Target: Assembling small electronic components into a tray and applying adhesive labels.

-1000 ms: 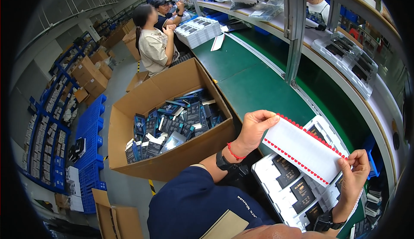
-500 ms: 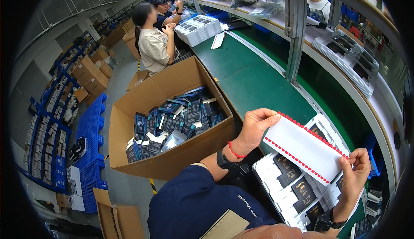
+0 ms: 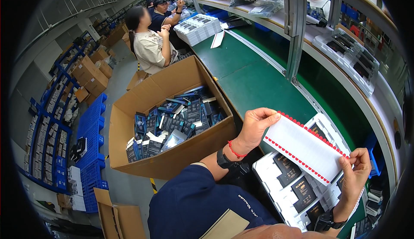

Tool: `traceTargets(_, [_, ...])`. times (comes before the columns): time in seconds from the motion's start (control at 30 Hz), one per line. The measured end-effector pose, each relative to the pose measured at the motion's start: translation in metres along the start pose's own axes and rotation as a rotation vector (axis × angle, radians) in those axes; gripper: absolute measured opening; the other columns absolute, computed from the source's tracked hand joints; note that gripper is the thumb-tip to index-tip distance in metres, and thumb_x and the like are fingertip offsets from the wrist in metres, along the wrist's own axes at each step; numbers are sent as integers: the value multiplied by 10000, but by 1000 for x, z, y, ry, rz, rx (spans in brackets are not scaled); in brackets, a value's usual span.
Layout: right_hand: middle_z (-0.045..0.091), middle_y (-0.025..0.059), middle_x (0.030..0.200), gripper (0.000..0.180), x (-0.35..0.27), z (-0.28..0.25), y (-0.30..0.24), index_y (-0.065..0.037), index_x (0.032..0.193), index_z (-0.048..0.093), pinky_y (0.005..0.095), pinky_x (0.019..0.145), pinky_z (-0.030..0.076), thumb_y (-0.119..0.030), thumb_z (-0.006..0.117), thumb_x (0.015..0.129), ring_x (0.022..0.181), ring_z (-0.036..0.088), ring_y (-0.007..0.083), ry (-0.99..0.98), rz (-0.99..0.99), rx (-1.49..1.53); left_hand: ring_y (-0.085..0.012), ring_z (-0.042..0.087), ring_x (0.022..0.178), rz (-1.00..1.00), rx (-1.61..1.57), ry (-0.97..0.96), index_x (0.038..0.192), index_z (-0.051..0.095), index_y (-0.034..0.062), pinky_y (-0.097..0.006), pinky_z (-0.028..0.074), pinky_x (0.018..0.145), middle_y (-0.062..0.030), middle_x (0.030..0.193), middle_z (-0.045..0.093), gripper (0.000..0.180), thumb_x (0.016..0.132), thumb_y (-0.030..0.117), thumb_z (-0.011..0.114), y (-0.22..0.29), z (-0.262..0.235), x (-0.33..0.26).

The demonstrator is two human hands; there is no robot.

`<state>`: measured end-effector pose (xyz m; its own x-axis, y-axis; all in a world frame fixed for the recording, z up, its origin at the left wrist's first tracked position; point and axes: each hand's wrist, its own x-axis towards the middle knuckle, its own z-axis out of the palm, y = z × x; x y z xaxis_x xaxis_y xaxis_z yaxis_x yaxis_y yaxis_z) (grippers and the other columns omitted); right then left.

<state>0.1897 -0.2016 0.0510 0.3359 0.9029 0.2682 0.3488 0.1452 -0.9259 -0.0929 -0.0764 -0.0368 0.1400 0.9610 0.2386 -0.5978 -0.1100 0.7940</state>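
Observation:
A white strip of label backing (image 3: 302, 150) with rows of red rounded tabs along both long edges is stretched between my hands. My left hand (image 3: 258, 129) pinches its upper left corner between thumb and fingers. At the right end, my right hand (image 3: 355, 170) grips the strip the same way. Directly beneath lies a white moulded tray (image 3: 264, 174) whose pockets hold several flat black rectangular pieces (image 3: 303, 194) with gold print, which look like phone batteries. The strip and my right hand hide part of the tray.
Left of me stands a large open carton (image 3: 151, 163) full of small dark printed boxes (image 3: 172, 124). The green bench (image 3: 258, 84) runs away past a metal post (image 3: 296, 32). Stacked white trays (image 3: 198, 30) stand near co-workers (image 3: 148, 49); more clear trays (image 3: 347, 60) lie on the right shelf.
The nearest co-worker has shifted a little to the left, and the one behind has moved an arm slightly. My hands and the strip have hardly moved.

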Motion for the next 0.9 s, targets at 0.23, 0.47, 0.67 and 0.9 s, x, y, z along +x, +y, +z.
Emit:
traceTargets(0.23, [489, -44, 729, 300, 0, -1, -1, -58, 870, 525, 152, 632, 330, -3, 791, 743, 669, 424, 14, -2, 3, 5, -127, 659, 775, -5, -22, -7, 940, 707, -10, -257, 544, 733, -80, 878, 710, 78, 877, -27, 665, 1, 1, 0])
traceTargets(0.47, [490, -44, 727, 303, 0, 1, 0, -55, 880, 528, 153, 633, 334, -3, 793, 743, 669, 428, 14, -1, -8, 4, -101, 640, 771, 10, -2, 3, 949, 704, -32, -236, 533, 726, -67, 864, 705, 79, 894, 5, 661, 0, 0, -1])
traceTargets(0.67, [494, -47, 702, 299, 0, 3, -4, -54, 888, 530, 151, 631, 330, 4, 787, 746, 661, 428, 13, 5, -9, -4, -100, 637, 767, 1, 3, 5, 947, 704, -33, -237, 531, 724, -66, 862, 704, 81, 894, 15, 666, 1, 1, -1])
traceTargets(0.9, [504, -45, 706, 296, 0, 2, 0, -52, 897, 534, 147, 631, 332, 23, 777, 745, 662, 435, 10, -3, 1, 18, -125, 661, 774, -11, -22, -3, 943, 706, -5, -254, 546, 733, -76, 880, 709, 86, 878, -35, 659, 1, -1, 0])
